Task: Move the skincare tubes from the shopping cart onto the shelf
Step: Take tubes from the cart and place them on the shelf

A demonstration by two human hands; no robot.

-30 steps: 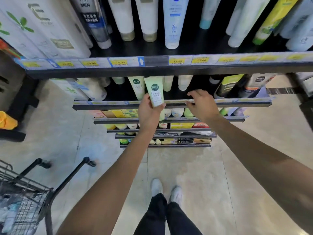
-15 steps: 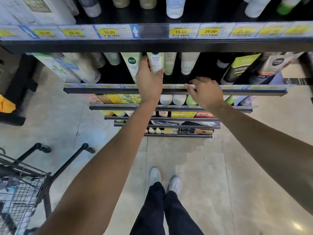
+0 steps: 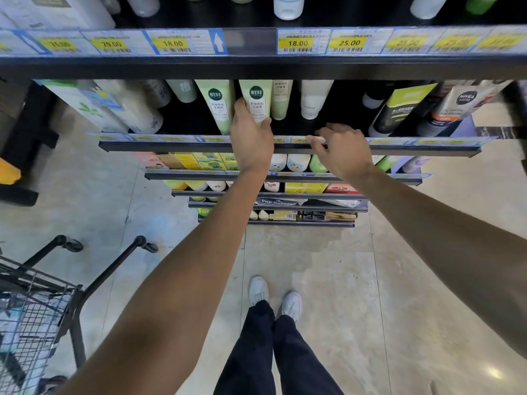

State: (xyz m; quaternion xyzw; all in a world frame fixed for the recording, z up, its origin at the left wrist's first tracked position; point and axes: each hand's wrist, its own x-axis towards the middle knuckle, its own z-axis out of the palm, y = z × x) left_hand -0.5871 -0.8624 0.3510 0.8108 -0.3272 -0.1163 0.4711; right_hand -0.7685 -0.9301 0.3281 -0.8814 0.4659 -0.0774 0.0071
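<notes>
On the second shelf [image 3: 285, 148] from the top, the pale green tube [image 3: 258, 102] now stands in the row, just right of its twin tube [image 3: 218, 106] with the same dark round logo. A second ago the left hand [image 3: 251, 138] held this tube out in front of the shelf's edge; half a second ago it was pushing it in under the top shelf. Now the tube sits upright among the others, and the left grip has its thumb on the tube's left side and its fingers curled at the lower right, so it is pinching the tube's base. Whether the base already rests fully on the shelf is hidden by the hand. The right hand [image 3: 342, 151] has stayed at the shelf's front rail, fingers curled over the edge, holding nothing loose.

This suggests the placing of this tube is nearly done and only the letting go remains. Far down at the left, the shopping cart [image 3: 42, 309] shows blurred items inside, so more tubes probably wait.
</notes>
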